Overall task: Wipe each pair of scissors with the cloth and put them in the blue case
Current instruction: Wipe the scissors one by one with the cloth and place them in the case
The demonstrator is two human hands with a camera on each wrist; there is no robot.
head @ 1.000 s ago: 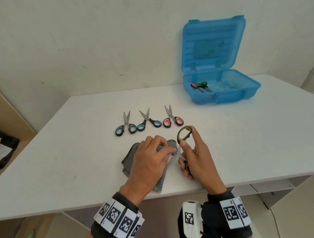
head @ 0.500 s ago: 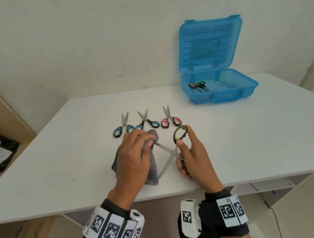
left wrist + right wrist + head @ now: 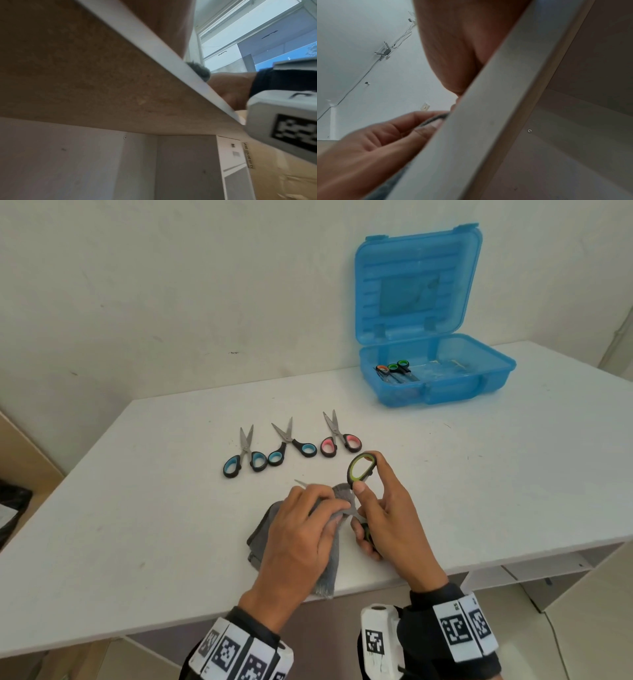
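Head view shows the right hand (image 3: 387,515) grasping the green-handled scissors (image 3: 361,470) near the front edge of the white table (image 3: 479,474): thumb and forefinger pinch the upper loop, held upright, while the lower fingers curl round the second loop close to the tabletop. Just to its left, touching it, the left hand (image 3: 301,529) clenches the grey cloth (image 3: 329,563) round one blade, fingers folded over the fabric; a steel tip (image 3: 301,483) pokes out beyond the knuckles.

Half a second ago the scissors were spread wide with both blades bare and the cloth pinched out at one tip; now the left hand has slid in toward the pivot and the blades are almost wholly covered.

Right wrist view, from below the table edge, shows the left hand's fingers (image 3: 423,121) pressed on a dark fold of cloth, blurred.

Beyond the hands, three more pairs lie in a row, blades pointing away: two with black-and-blue handles (image 3: 245,460) (image 3: 291,448), one black-and-pink (image 3: 340,441). The blue case (image 3: 442,392) stands well apart at the far right, translucent ribbed plastic, lid propped upright; scissors with orange and green loops (image 3: 394,368) lie inside its left half. The cloth is soft and knitted-looking, its lower end frayed and overhanging the table edge.
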